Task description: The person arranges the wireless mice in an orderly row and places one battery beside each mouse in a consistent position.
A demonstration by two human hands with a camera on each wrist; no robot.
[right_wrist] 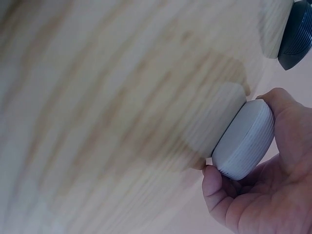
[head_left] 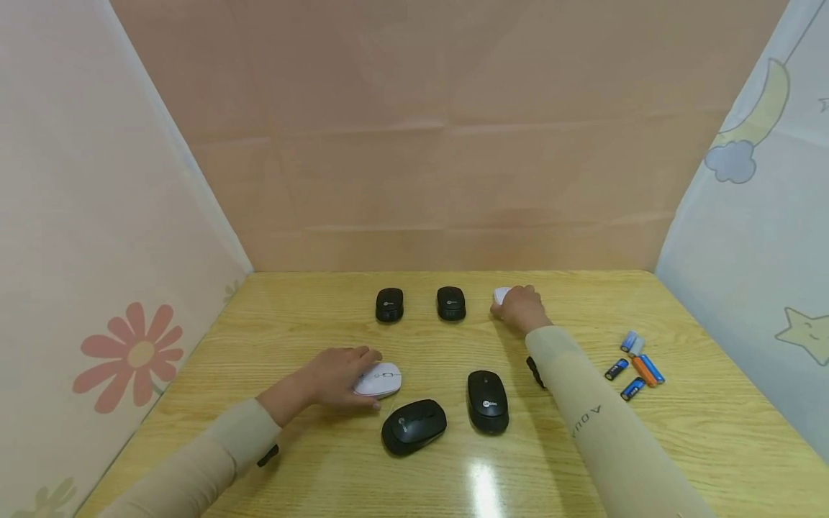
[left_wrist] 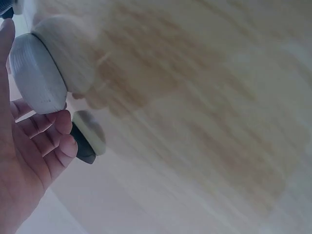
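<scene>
My left hand (head_left: 338, 375) grips the sides of a white computer mouse (head_left: 383, 381) lying on the table at centre left, fingers on its far side and thumb on its near side. The left wrist view shows this mouse (left_wrist: 39, 73) between thumb and fingers. Farther back on the right, my right hand (head_left: 522, 309) holds a second white mouse (head_left: 501, 294), mostly covered by the hand in the head view. Thumb and fingers clasp that mouse (right_wrist: 243, 139) from both sides in the right wrist view, its underside against the table.
Two black mice (head_left: 389, 305) (head_left: 451, 303) stand in a row at the back. Nearer lie another black mouse (head_left: 414, 426), turned sideways, and an upright-facing one (head_left: 488, 401). Several batteries (head_left: 633, 389) lie right of my right forearm. Cloth walls (head_left: 414, 180) enclose the table (head_left: 311, 467).
</scene>
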